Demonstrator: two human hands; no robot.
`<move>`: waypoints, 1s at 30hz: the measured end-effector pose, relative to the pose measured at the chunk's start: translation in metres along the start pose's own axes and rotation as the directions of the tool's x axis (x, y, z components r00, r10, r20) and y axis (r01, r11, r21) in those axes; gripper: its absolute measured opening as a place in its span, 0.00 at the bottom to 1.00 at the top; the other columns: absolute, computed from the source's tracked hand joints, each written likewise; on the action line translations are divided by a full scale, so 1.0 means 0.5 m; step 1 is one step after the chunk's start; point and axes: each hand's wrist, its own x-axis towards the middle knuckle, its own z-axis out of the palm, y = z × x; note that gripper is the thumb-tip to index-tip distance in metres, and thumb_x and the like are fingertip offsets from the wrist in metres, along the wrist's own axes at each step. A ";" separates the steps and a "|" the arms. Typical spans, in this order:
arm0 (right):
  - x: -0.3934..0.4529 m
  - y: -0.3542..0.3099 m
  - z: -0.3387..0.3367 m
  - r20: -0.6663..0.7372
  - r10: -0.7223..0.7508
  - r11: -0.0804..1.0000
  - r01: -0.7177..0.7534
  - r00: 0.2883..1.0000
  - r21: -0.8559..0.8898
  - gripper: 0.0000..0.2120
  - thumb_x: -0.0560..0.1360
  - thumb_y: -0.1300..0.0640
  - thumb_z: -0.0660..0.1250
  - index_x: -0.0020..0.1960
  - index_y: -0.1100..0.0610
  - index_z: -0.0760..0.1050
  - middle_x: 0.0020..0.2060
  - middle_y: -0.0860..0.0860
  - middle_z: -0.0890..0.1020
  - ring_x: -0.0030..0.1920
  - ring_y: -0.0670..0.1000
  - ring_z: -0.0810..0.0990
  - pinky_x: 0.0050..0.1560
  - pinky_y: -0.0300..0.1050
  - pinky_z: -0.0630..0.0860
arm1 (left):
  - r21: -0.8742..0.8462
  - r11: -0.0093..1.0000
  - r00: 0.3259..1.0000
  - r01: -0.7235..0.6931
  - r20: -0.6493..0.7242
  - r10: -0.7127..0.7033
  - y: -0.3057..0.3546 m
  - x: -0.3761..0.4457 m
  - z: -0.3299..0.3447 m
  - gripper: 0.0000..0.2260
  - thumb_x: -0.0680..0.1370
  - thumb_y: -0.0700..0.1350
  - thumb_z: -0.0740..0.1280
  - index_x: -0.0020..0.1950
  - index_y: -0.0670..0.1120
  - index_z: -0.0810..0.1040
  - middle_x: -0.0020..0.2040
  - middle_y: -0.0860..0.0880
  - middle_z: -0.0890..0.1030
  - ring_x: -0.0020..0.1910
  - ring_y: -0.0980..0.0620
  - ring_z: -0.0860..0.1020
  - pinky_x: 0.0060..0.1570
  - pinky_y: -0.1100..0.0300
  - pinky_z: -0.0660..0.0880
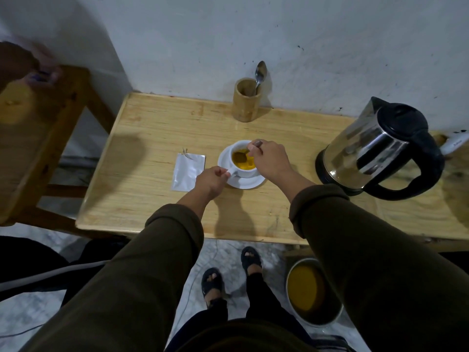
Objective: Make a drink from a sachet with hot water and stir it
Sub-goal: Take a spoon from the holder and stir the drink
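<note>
A white cup (244, 171) of yellow drink stands on a white saucer (250, 183) in the middle of the wooden table (157, 138). My left hand (212, 179) pinches the cup's handle. My right hand (269, 158) is over the cup, gripping a spoon (241, 156) whose bowl dips into the yellow liquid. A torn silver sachet (188, 171) lies flat just left of the saucer. The steel kettle (380, 151) with black lid and handle stands on the right.
A bamboo holder (246, 100) with a second spoon (260, 74) stands at the table's back edge by the wall. A wooden chair (38, 128) is to the left. On the floor under the table's front right sits a metal pot (313, 292) of yellow liquid.
</note>
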 end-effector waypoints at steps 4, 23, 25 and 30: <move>0.000 0.004 -0.004 0.024 -0.027 0.999 0.028 0.999 -0.037 0.16 0.81 0.54 0.54 0.52 0.60 0.79 0.50 0.57 0.84 0.53 0.57 0.80 0.55 0.49 0.75 | 0.018 1.000 1.000 0.004 -0.009 -0.003 0.002 0.001 0.002 0.16 0.81 0.50 0.59 0.65 0.45 0.75 0.64 0.44 0.77 0.64 0.44 0.74 0.63 0.52 0.71; 0.008 0.001 0.002 -0.020 -0.048 0.991 0.046 0.999 -0.124 0.16 0.81 0.54 0.53 0.58 0.55 0.78 0.53 0.57 0.82 0.54 0.58 0.78 0.46 0.43 0.68 | 0.069 0.998 0.999 -0.002 -0.040 0.004 0.004 0.003 0.006 0.15 0.81 0.50 0.59 0.63 0.45 0.76 0.63 0.45 0.78 0.63 0.44 0.75 0.61 0.54 0.71; 0.005 -0.006 0.001 -0.003 -0.075 0.990 0.074 0.997 -0.123 0.16 0.81 0.54 0.53 0.58 0.58 0.77 0.53 0.58 0.82 0.56 0.59 0.78 0.49 0.45 0.70 | 0.071 0.997 0.999 -0.002 -0.039 0.005 0.004 0.004 0.005 0.15 0.81 0.50 0.59 0.63 0.45 0.76 0.63 0.45 0.78 0.63 0.44 0.75 0.60 0.54 0.71; 0.010 -0.007 -0.002 -0.014 -0.091 0.977 0.087 0.996 -0.194 0.17 0.82 0.53 0.52 0.61 0.61 0.74 0.56 0.60 0.80 0.57 0.60 0.77 0.48 0.45 0.68 | 0.076 0.997 0.999 -0.004 -0.041 0.007 0.005 0.004 0.005 0.15 0.81 0.50 0.59 0.63 0.45 0.76 0.63 0.45 0.78 0.63 0.45 0.75 0.61 0.55 0.71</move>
